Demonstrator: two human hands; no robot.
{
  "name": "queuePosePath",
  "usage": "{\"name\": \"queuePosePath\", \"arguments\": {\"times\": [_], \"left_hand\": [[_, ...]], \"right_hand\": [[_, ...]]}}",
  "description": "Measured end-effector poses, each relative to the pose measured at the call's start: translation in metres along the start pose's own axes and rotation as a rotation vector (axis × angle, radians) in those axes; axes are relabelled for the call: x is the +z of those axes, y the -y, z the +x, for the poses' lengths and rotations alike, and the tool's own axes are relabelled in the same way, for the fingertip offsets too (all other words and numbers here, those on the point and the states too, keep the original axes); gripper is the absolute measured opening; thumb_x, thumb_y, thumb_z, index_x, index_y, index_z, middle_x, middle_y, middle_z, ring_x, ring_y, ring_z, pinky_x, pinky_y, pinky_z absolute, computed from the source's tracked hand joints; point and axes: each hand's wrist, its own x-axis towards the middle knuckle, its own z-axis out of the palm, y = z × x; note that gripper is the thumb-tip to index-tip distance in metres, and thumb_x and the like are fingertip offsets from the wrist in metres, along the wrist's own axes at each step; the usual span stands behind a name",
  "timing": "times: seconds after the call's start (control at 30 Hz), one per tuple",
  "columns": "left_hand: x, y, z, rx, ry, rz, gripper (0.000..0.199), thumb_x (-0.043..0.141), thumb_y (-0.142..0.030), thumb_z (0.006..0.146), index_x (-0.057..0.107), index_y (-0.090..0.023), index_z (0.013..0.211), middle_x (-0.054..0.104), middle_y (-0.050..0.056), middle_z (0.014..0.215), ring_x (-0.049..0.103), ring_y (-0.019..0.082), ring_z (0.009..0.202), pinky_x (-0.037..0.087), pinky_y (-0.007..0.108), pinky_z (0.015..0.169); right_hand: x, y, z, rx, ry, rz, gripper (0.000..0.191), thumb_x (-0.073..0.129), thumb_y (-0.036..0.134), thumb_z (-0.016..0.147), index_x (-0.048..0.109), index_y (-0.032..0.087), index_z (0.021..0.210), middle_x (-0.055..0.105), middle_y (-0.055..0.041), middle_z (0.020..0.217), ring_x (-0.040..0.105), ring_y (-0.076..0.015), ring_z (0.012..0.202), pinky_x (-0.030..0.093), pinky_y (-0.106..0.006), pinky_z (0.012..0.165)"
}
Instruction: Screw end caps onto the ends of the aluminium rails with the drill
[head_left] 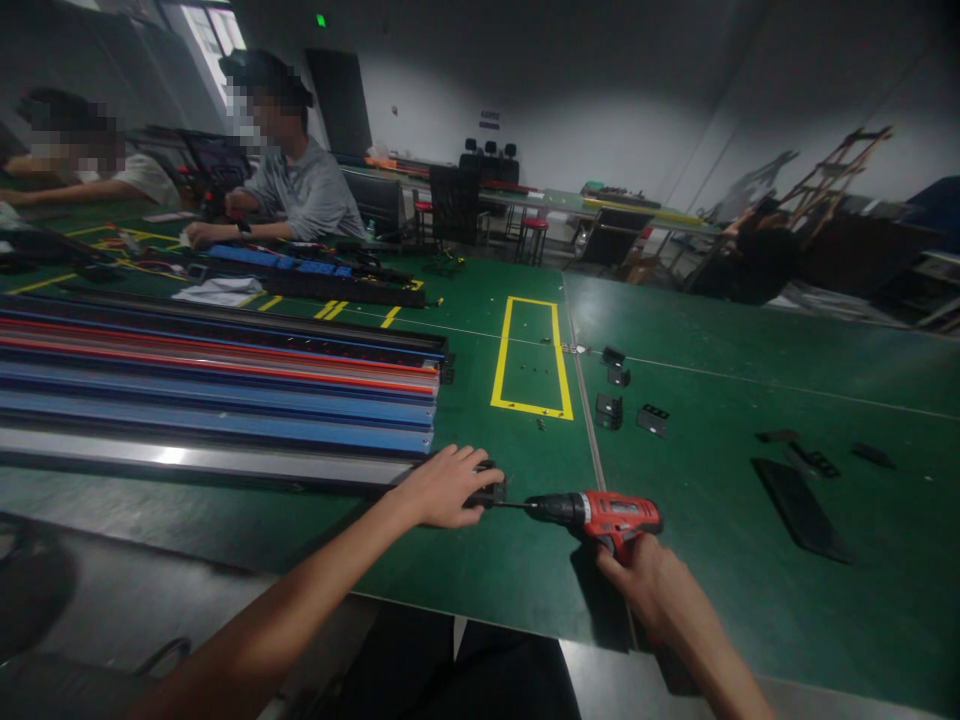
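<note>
My right hand (651, 585) is wrapped round the grip of a red and black cordless drill (619, 510), held level and pointing left. Its long thin bit (510, 505) reaches to a black end bracket (491, 488) at the right end of a silver and black metal profile (300, 470). Over that bracket lies my left hand (450, 487), its fingers curled round it and gripping it. Whether a screw sits at the bit's tip is too small to tell. Blue and red profiles (375, 400) lie side by side just behind the silver one.
Black brackets (609, 410) and a flat black plate (799, 505) lie on the green table (712, 480) to the right. Small screws lie in and near a yellow taped rectangle (500, 365). Two people sit at the far left, one in a grey shirt (315, 195).
</note>
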Motion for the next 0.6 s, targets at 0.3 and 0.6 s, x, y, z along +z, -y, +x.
{"name": "queuePosePath", "arguments": {"times": [0.3, 0.6], "left_hand": [[0.0008, 0.0004, -0.0003, -0.002, -0.003, -0.004, 0.046, 0.064, -0.039, 0.089, 0.058, -0.029, 0.133, 0.06, 0.009, 0.12, 0.059, 0.029, 0.106, 0.044, 0.04, 0.086], [0.0006, 0.0002, 0.0001, -0.001, 0.003, 0.003, 0.047, 0.064, -0.04, 0.089, 0.058, -0.029, 0.135, 0.06, 0.01, 0.122, 0.059, 0.03, 0.107, 0.044, 0.04, 0.086]], "right_hand": [[0.0002, -0.002, 0.0005, -0.012, 0.006, 0.029, 0.041, 0.047, 0.056, 0.097, 0.062, 0.018, 0.091, 0.076, -0.0162, 0.089, 0.076, -0.0314, 0.083, 0.047, -0.035, 0.068], [-0.0008, -0.0028, -0.0007, -0.027, 0.011, 0.045, 0.038, 0.046, 0.051, 0.097, 0.062, 0.017, 0.095, 0.076, -0.017, 0.094, 0.075, -0.0308, 0.086, 0.048, -0.036, 0.07]]}}
